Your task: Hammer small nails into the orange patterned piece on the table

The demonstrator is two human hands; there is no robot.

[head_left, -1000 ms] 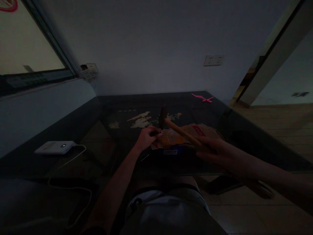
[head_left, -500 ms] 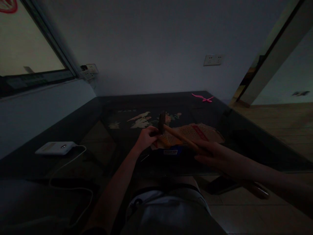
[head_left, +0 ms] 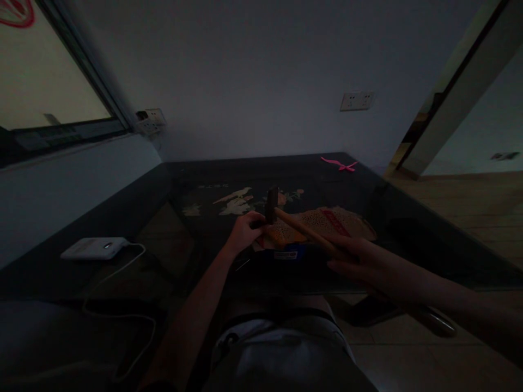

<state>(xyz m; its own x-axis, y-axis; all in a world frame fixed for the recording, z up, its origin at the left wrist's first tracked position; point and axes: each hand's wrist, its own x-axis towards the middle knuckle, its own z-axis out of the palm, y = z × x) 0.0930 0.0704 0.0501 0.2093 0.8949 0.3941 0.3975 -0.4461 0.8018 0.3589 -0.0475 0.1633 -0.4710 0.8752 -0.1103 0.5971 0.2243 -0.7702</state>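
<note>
Currently, dark desk [head_left: 134, 212] carries spotted sheet [head_left: 316, 219], lying near its front edge. Hammer [head_left: 301, 226] slants over the sheet, handle gripped in right hand [head_left: 363, 261]. Head has dropped since one second ago and sits just beside left hand [head_left: 244, 233]; clearance looks tight. Left fingers curled at sheet's edge; cannot tell what they hold.

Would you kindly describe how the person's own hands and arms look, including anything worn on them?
The left hand and right hand are ungloved, and both visible forearms are sleeveless. A dark edge crosses the left arm at the picture's bottom, perhaps a sleeve; rings cannot be made out in this dimness.
</note>
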